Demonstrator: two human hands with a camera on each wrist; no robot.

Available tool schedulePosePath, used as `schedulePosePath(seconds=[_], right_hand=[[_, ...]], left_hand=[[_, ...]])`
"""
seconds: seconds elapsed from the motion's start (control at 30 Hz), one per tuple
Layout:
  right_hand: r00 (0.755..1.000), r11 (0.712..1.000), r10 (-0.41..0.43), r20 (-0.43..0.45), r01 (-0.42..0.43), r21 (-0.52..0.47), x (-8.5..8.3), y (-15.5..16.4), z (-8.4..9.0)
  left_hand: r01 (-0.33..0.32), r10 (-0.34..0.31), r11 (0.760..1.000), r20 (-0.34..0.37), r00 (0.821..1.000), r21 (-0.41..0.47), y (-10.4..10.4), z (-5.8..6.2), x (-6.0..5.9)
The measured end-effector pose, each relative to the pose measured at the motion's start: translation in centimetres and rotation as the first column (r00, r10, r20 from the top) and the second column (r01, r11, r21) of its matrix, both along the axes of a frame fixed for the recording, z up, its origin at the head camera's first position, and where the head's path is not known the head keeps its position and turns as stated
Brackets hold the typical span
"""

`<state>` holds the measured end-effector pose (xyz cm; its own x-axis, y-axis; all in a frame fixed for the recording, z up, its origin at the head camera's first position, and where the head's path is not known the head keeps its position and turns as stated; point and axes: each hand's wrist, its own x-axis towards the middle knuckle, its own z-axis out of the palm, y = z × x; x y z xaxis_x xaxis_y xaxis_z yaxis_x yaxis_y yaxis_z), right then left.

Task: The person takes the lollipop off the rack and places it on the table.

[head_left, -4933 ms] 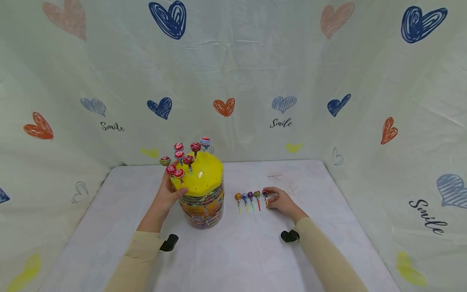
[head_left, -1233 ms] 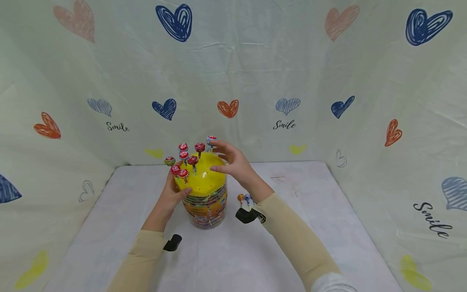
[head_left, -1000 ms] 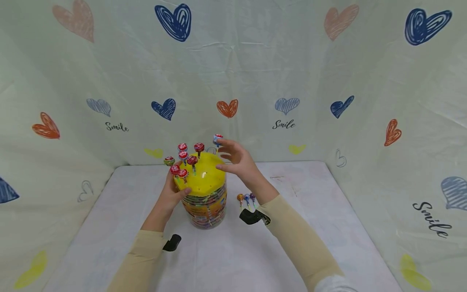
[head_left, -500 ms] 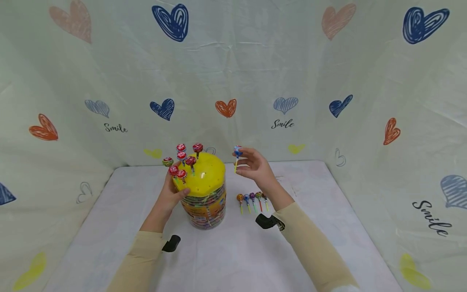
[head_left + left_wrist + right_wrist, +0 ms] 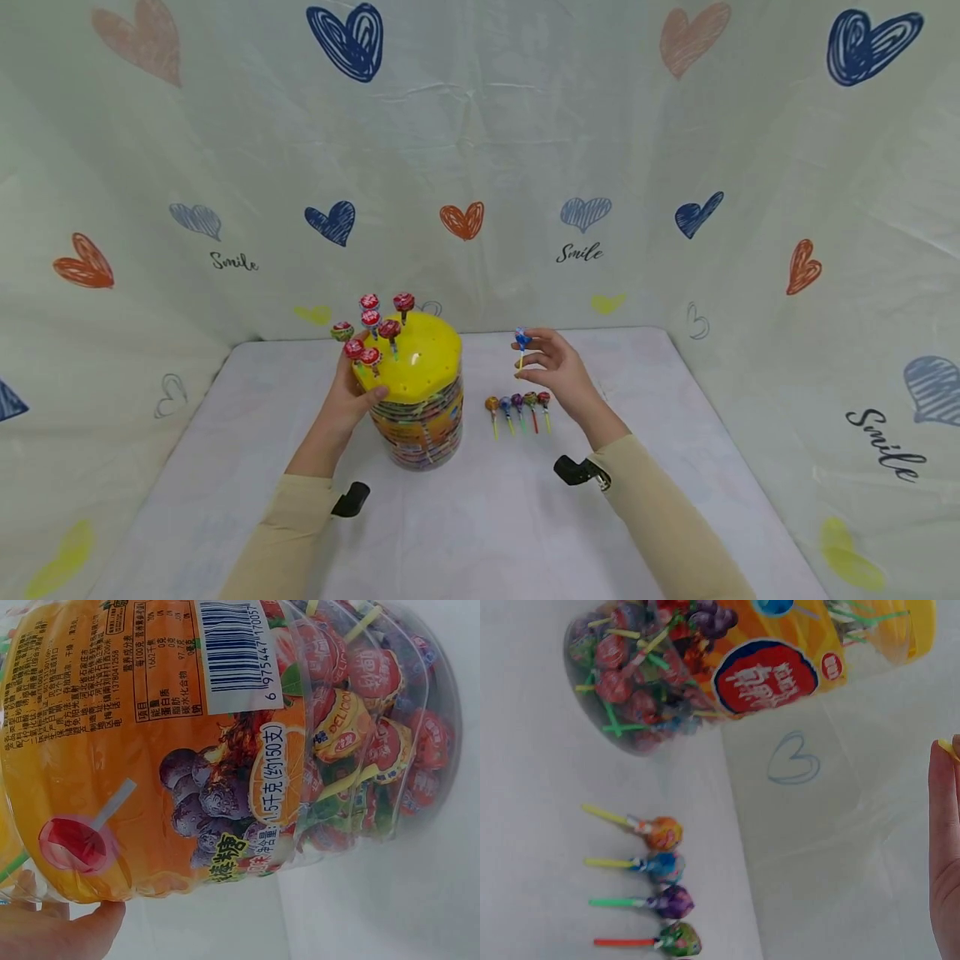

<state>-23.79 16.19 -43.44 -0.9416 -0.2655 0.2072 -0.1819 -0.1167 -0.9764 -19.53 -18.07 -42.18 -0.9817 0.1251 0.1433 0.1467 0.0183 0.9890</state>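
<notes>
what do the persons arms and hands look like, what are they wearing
Both arms are covered in long, close-fitting beige sleeves that end at the wrists. The left hand and the right hand are bare: no gloves, rings or watch can be seen. A small black clip-like device sits under each wrist, one on the left sleeve and one on the right sleeve. No cables or markings show.

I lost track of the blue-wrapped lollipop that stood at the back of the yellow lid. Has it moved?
Yes. The blue lollipop has left the yellow lid; the right hand now pinches it off to the lid's right, above the row of lollipops on the table.
</notes>
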Motion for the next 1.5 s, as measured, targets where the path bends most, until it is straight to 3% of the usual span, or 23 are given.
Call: schedulePosePath(seconds=[0.77,1.17,1.37,1.5], right_hand=[[0.99,0.977,-0.052,0.135,0.022,0.213,0.0,6.4,-6.2],[0.954,0.922,-0.135,0.266,0.023,0.387,-0.6,8.0,-10.0],[0.959,0.928,-0.109,0.263,0.003,0.373,-0.6,8.1,-10.5],[0.96,0.915,-0.119,0.254,0.006,0.404,-0.9,8.2,-11.3]], left_hand=[[-0.001,0.001,1.0,-0.02,1.0,-0.016,-0.1,-0.1,-0.1],[0.014,-0.014,1.0,-0.035,0.999,-0.008,-0.2,-0.2,-0.1],[0.002,-0.002,1.0,-0.025,1.0,-0.012,-0.2,0.0,-0.1],[-0.006,0.005,1.0,-0.012,1.0,-0.015,-0.2,0.0,-0.1]])
